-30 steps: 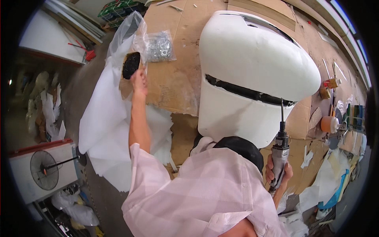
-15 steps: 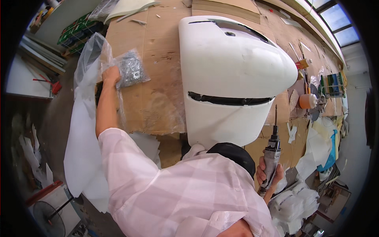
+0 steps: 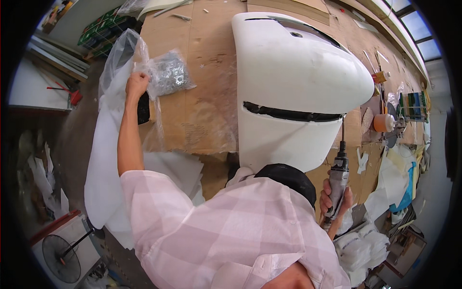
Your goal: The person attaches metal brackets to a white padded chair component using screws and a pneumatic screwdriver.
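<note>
Head view: power driver [image 3: 340, 177] near the white shell's [image 3: 298, 86] lower right edge, right hand [image 3: 345, 200] gripping its body. Hardware bag [image 3: 169, 76] left of shell on worktop [image 3: 211, 91]; left hand [image 3: 137, 86] at bag's edge, grip unclear. Judged step: handling bag; next calls for fingertip precision.

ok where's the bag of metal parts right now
In the head view, the bag of metal parts is in the upper left, lying on the cardboard just right of the left hand.
</note>
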Demonstrator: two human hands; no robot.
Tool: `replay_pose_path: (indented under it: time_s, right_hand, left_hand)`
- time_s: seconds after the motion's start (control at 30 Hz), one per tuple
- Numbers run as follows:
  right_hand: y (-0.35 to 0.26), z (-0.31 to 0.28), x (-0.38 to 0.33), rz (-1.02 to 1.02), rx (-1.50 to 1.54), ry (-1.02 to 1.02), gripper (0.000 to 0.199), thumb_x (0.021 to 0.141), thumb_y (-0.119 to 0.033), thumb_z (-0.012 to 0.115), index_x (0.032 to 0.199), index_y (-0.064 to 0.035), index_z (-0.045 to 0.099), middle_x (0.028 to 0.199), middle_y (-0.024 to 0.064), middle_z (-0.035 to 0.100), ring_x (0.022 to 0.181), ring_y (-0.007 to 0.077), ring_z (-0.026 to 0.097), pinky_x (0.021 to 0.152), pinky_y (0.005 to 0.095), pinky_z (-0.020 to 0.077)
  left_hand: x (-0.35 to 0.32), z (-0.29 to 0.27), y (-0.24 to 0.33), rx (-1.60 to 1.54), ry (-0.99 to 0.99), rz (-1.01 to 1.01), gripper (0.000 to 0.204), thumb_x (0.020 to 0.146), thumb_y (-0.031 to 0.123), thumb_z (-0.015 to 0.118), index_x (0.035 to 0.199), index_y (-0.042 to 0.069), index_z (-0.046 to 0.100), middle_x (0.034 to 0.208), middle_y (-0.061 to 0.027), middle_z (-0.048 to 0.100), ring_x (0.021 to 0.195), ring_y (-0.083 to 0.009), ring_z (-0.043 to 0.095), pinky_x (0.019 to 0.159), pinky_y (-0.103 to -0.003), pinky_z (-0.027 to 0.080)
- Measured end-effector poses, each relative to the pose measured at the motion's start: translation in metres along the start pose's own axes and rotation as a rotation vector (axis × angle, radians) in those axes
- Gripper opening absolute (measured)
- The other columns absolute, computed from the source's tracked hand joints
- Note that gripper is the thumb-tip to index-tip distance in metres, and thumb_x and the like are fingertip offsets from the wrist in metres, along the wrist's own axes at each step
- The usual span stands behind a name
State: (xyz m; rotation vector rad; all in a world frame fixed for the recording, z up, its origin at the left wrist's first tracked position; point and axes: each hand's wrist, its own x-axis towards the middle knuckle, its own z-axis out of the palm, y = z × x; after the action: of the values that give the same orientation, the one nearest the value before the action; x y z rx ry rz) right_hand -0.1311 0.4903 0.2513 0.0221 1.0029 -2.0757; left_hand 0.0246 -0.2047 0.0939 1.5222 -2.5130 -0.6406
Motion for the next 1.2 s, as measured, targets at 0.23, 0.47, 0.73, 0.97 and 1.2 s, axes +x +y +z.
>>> replay_pose_path:
  time_s: [0.23, 0.47, 0.73, 0.97, 1.2]
  right_hand:
    - [-0.004, 0.009, 0.003, 0.031, -0.053, -0.017, 0.077, 0.089, -0.047, 0.061, 0.136, 0.0056, 0.03, 0.087, 0.0119, 0.048, 0.052, 0.0119, 0.051, 0.04, 0.0262, 0.049]
    - [0.002, 0.018, 0.02, 0.08, -0.085, -0.104, 0.076, 0.093, -0.045, 0.058, 0.138, 0.0081, 0.028, 0.085, 0.0098, 0.046, 0.05, 0.0098, 0.049, 0.039, 0.0237, 0.0479]
    - [0.008, 0.016, 0.013, 0.083, -0.074, -0.071, 0.072, 0.089, -0.045, 0.061, 0.125, 0.0107, 0.033, 0.083, 0.0124, 0.048, 0.049, 0.0113, 0.052, 0.038, 0.0262, 0.051]
    - [0.005, 0.009, 0.005, 0.077, -0.087, -0.045, 0.069, 0.088, -0.047, 0.06, 0.119, 0.0098, 0.037, 0.082, 0.0117, 0.048, 0.049, 0.011, 0.052, 0.039, 0.026, 0.0507]
    - [-0.005, -0.029, 0.0, 0.14, -0.09, -0.067, 0.063, 0.083, -0.053, 0.063, 0.099, 0.0059, 0.046, 0.072, 0.0079, 0.05, 0.047, 0.0118, 0.051, 0.04, 0.0261, 0.0489]
  left_hand:
    - [-0.082, 0.01, 0.031, -0.675, 0.015, 0.004, 0.027, 0.086, 0.021, 0.074, 0.089, -0.005, 0.069, 0.071, 0.0036, 0.061, 0.064, -0.0068, 0.051, 0.059, -0.024, 0.041]
    - [-0.139, 0.111, 0.007, -0.471, -0.188, 0.137, 0.029, 0.087, 0.026, 0.069, 0.095, -0.001, 0.073, 0.077, -0.0122, 0.071, 0.071, -0.02, 0.067, 0.064, -0.033, 0.049]
    - [-0.164, 0.094, 0.035, -0.28, 0.039, 0.219, 0.027, 0.087, 0.026, 0.066, 0.101, 0.004, 0.073, 0.085, -0.0183, 0.071, 0.077, -0.0293, 0.07, 0.07, -0.037, 0.052]
    - [-0.172, 0.096, 0.044, -0.772, 0.022, 0.077, 0.025, 0.091, 0.018, 0.068, 0.1, -0.005, 0.072, 0.079, -0.003, 0.071, 0.071, -0.0077, 0.061, 0.064, -0.023, 0.047]
    - [-0.223, 0.076, 0.144, -1.059, -0.208, -0.119, 0.019, 0.089, 0.014, 0.07, 0.098, -0.002, 0.073, 0.076, 0.0036, 0.063, 0.066, -0.0046, 0.051, 0.058, -0.022, 0.039]
